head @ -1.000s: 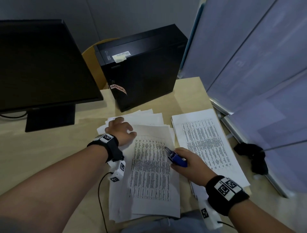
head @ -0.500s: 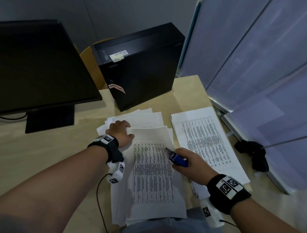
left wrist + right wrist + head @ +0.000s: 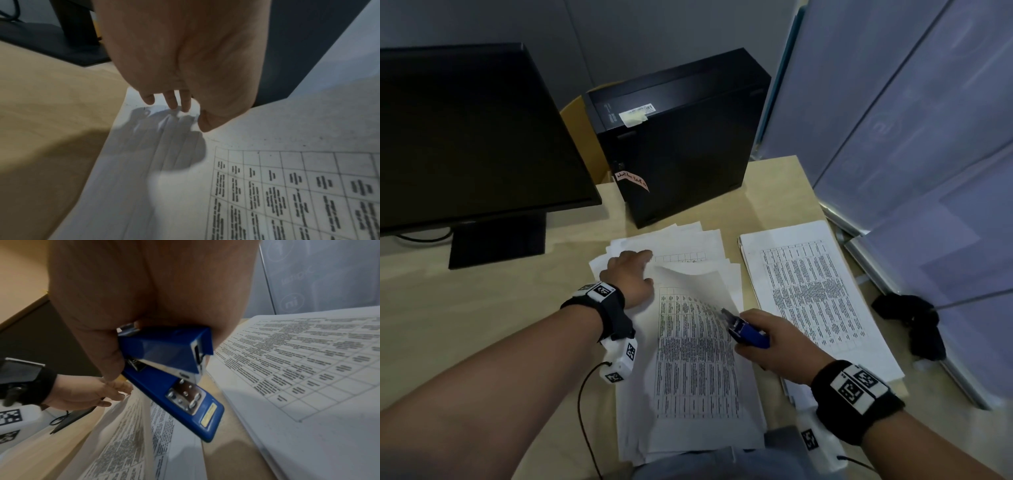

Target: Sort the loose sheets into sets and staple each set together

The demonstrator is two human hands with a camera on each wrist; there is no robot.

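Observation:
A fanned pile of loose printed sheets (image 3: 693, 370) lies on the desk in front of me. My left hand (image 3: 645, 270) pinches the top sheet (image 3: 267, 170) at its far left corner, and that corner curls up off the pile. My right hand (image 3: 756, 337) grips a blue stapler (image 3: 746, 330) just above the pile's right edge, its nose pointing far-left. In the right wrist view the stapler (image 3: 170, 374) stands with its jaws apart and no paper between them. A second, squared stack of sheets (image 3: 811, 291) lies to the right.
A dark monitor (image 3: 465, 137) stands at the back left and a black computer tower (image 3: 681, 137) just behind the papers. Grey partition panels (image 3: 911, 120) close off the right side. A black cloth object (image 3: 914, 318) lies beyond the desk's right edge (image 3: 825, 219).
My left hand has taken the top sheet's far left corner and raised it, and the sheet has slid a little toward me. My right hand with the stapler has barely moved.

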